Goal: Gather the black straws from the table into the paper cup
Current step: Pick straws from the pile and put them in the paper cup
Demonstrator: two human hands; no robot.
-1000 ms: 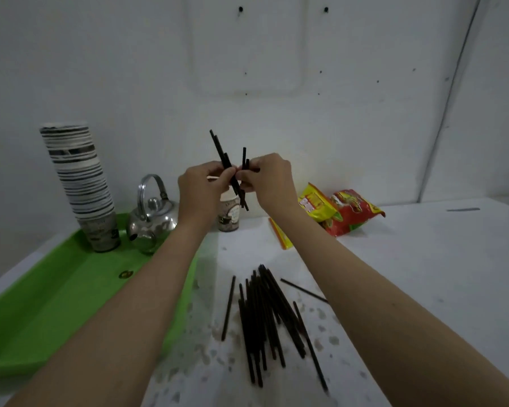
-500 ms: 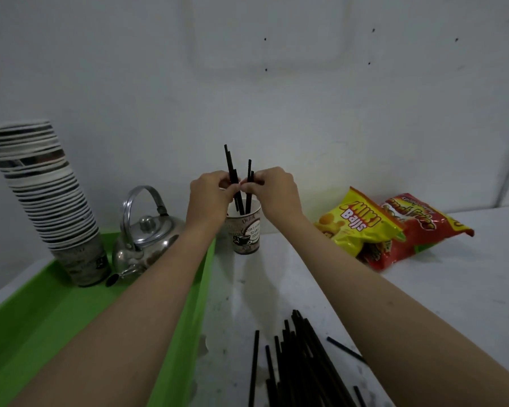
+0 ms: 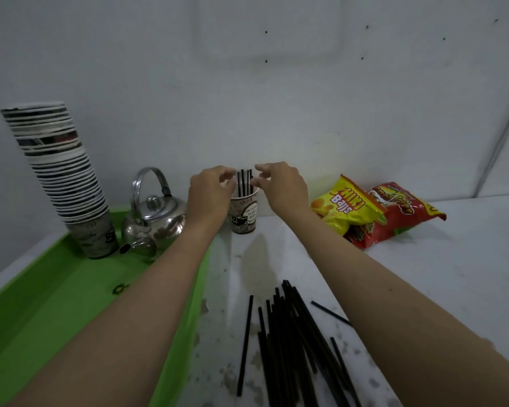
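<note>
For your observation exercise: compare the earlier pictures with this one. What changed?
Both hands, left and right, let go of the few straws, which now stand in the paper cup. Fingers are open beside them. The straw pile, kettle and snack bags stayed put.

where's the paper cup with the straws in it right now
The paper cup stands upright on the white table near the back wall, between the left hand and right hand, right of the kettle.
</note>
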